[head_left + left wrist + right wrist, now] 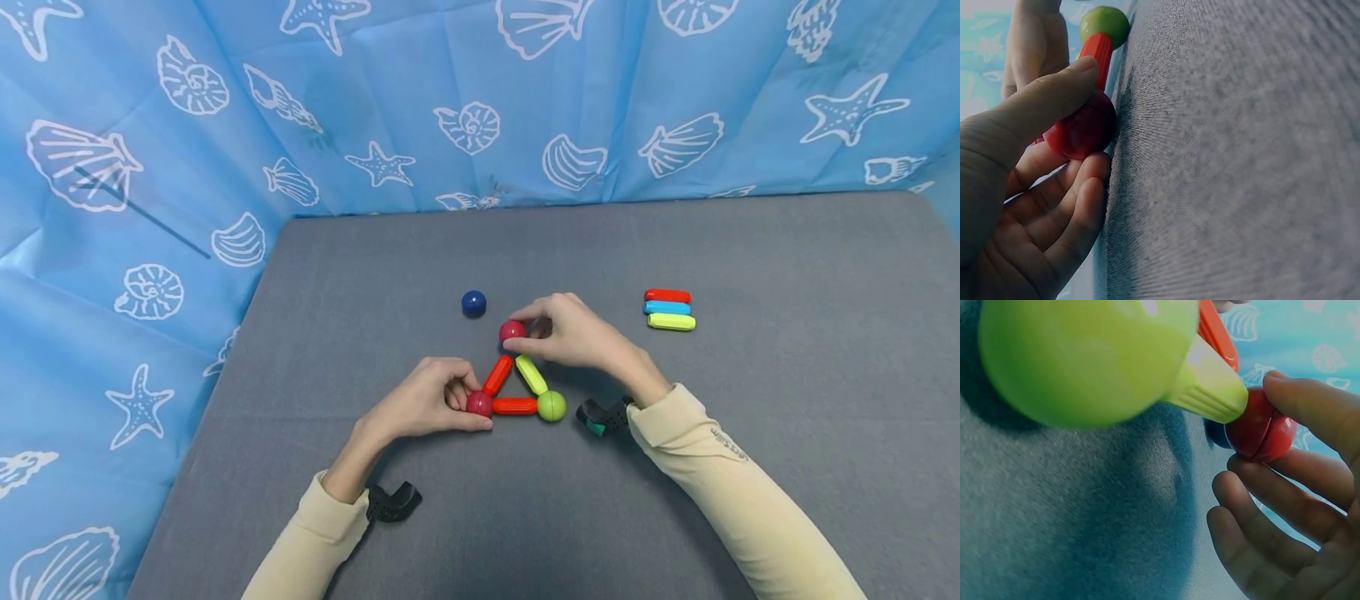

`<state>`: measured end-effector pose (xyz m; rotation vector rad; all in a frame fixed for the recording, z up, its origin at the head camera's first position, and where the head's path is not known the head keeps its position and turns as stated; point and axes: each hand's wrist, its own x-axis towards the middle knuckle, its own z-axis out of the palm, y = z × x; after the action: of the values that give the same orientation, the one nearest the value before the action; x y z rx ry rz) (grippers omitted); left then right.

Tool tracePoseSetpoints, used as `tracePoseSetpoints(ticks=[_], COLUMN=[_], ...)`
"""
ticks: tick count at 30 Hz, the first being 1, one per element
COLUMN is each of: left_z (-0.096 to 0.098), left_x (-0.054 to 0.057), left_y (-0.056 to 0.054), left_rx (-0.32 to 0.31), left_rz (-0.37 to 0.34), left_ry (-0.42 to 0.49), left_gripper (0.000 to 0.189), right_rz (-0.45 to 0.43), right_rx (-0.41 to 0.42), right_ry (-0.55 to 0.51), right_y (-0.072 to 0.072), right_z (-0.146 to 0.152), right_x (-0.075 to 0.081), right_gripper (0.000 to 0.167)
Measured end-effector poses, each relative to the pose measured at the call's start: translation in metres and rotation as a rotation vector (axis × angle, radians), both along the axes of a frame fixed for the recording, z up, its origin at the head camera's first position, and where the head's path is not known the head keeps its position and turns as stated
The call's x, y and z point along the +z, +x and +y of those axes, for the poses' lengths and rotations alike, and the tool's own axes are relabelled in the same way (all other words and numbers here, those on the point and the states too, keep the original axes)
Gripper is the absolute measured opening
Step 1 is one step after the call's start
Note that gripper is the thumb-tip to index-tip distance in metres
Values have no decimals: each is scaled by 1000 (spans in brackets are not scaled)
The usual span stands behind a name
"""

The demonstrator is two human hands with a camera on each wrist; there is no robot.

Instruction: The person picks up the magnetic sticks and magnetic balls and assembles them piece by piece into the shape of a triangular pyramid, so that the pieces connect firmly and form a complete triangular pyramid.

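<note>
My left hand grips a red ball at the near left corner of a triangle of rods and balls. From that ball one red rod runs right to a green ball, and another red rod slants up and away. A yellow-green rod leans from the green ball toward the top. There my right hand pinches a second red ball between thumb and fingers, close to the upper rod ends. In the right wrist view this red ball shows a seam line.
A dark blue ball lies on the grey table just beyond the triangle. To the right, a red rod, a blue rod and a yellow-green rod lie side by side. A blue shell-patterned curtain hangs behind the table.
</note>
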<state>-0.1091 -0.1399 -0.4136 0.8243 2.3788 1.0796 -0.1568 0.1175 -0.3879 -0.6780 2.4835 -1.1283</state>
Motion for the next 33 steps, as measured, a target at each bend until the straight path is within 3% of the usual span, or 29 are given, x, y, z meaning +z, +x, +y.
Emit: tracePoseSetpoints(ticks=[8,19,33], left_z=[0,0,2], left_x=[0,-1,-1], left_y=[0,0,0], left_rx=[1,7,8], left_rz=[8,19,30], left_ry=[0,3,-5], left_gripper=[28,29,29], right_rz=[-25,12,-38], right_rx=[20,29,19], right_ry=[2,-16,-9], right_y=[2,5,8], right_z=[0,1,3], right_x=[-3,-7,-9], right_gripper=[41,42,45])
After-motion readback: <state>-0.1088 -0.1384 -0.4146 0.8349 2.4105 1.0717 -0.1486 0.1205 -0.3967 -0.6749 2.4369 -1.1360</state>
